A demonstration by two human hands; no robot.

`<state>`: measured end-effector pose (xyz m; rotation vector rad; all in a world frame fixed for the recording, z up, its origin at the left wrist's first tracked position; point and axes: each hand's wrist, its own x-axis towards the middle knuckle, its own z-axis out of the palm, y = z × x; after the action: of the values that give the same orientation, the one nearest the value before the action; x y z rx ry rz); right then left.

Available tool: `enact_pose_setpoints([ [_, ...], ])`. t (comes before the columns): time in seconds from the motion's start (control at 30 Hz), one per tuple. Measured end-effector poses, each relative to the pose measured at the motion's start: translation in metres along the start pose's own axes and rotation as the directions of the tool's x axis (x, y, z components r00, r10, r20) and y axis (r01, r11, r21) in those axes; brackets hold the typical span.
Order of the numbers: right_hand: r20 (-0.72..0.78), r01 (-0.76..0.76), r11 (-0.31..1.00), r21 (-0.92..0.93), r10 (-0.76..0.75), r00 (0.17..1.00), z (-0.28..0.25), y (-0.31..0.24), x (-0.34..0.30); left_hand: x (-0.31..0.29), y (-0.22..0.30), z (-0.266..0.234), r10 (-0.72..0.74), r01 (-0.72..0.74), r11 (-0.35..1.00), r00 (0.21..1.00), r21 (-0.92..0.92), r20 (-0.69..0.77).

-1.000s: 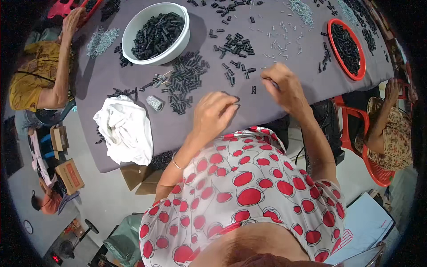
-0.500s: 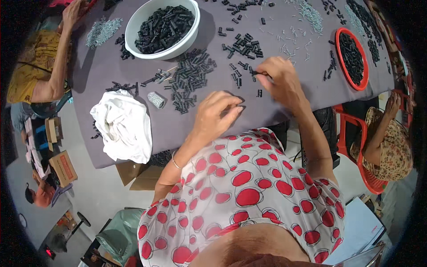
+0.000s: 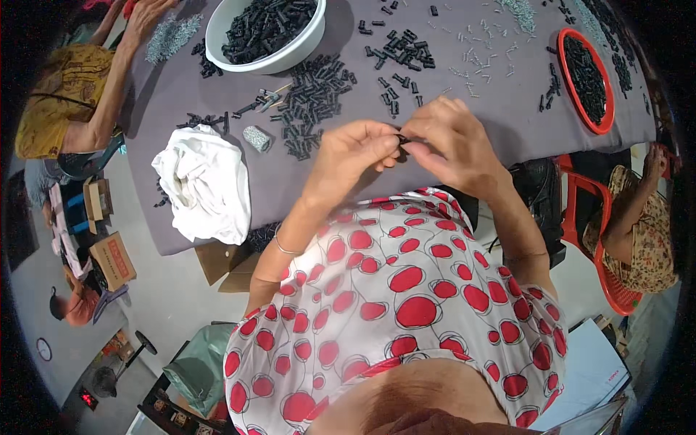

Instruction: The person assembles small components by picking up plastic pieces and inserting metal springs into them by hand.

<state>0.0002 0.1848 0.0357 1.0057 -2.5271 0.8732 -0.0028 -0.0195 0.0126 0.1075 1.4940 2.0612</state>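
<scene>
In front of my body, just over the cloth-covered table, both hands meet fingertip to fingertip. My left hand point(image 3: 354, 156) is closed, its thumb and forefinger pinching a small black plastic part point(image 3: 404, 139). The part's other side is gripped by my right hand point(image 3: 458, 148), also closed; fingers hide much of it. Similar black parts lie in a small group point(image 3: 394, 94) just beyond my hands, with a larger heap point(image 3: 402, 51) farther back. A dense spread of black pieces point(image 3: 315, 94) lies beyond my left hand. Small silvery pins point(image 3: 478, 51) are scattered past my right hand.
A white bowl point(image 3: 279, 65) full of black parts stands at the back left. A white cloth point(image 3: 203, 188) and a silvery cylinder point(image 3: 257, 138) lie at left. At right is a red tray point(image 3: 607, 112) of black parts. Other people sit at both sides.
My right hand has carried a black part from the small group leftward to my left hand. My left fingers, before apart from it, now grip it too. The view has shifted slightly.
</scene>
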Motion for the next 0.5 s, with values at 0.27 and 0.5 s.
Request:
enact_pose_setpoints([
  [0.27,-0.115,-0.156,0.900,0.407,0.220,0.969,-0.005,-0.007,-0.009,-0.004,-0.006,0.003,-0.095,0.110,0.901,0.994,-0.420,0.056],
  [0.5,-0.139,-0.195,0.907,0.373,0.262,0.955,0.006,-0.012,-0.018,-0.010,-0.007,0.016,-0.157,0.169,0.898,0.986,-0.406,0.062],
])
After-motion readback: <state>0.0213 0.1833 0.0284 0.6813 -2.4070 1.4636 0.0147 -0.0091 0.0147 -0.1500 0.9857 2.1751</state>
